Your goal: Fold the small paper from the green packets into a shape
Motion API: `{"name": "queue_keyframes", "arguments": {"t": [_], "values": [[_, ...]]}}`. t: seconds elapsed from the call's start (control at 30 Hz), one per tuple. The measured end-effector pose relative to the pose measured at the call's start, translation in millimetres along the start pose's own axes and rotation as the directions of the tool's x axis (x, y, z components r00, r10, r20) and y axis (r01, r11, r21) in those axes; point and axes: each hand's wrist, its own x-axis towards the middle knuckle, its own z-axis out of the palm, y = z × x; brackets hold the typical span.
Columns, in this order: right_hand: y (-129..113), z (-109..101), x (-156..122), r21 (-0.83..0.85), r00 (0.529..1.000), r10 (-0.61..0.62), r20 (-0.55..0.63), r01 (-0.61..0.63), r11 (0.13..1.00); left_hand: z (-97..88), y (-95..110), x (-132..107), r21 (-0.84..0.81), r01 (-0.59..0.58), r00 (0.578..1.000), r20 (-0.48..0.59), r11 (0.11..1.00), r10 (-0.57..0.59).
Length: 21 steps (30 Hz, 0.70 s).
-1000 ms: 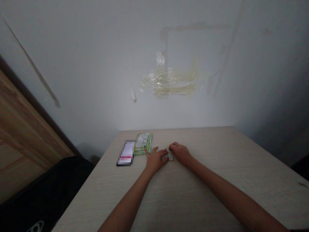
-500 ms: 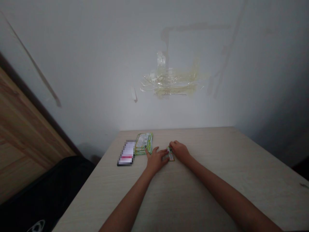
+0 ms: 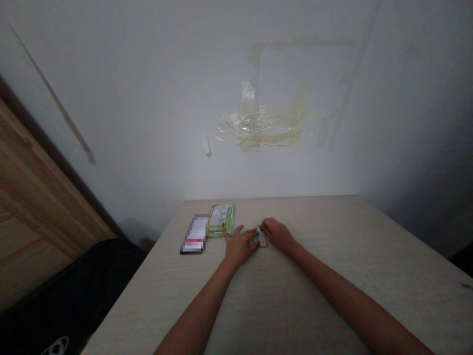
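Observation:
A small printed card or packet [image 3: 262, 240] lies on the table between my two hands. My right hand [image 3: 278, 233] has its fingers bent and pinched at the upper end of it; the fingertips partly hide that end. Palm down, my left hand [image 3: 239, 246] rests on the table with fingers spread. Its thumb and index finger reach the left edge of the small piece, while its outer fingers lie near a stack of green-and-white printed packets [image 3: 220, 217].
Left of the stack lies a phone-like slab with a blurred screen [image 3: 194, 235]. The pale wooden table [image 3: 332, 236] meets a wall [image 3: 155, 108] with patches of clear tape [image 3: 254, 123]. At the left are a black item [image 3: 66, 296] and wooden panelling [image 3: 33, 182].
My right fingers have shifted very slightly at the upper end of the small piece. My left hand stays in place. The view has moved a little.

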Motion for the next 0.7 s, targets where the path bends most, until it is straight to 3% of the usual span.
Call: {"name": "queue_keyframes", "arguments": {"t": [0.43,0.7], "values": [[-8,-9,-17,0.054,0.989,-0.141,0.034,0.139,0.989,5.4,-3,2,0.044,-0.006,0.999,-0.041,0.999,0.008],[-19,-21,-38,0.159,0.974,-0.209,0.086,0.194,0.968,-1.1,0,1,0.04,0.015,1.0,0.003,0.999,-0.015]]}}
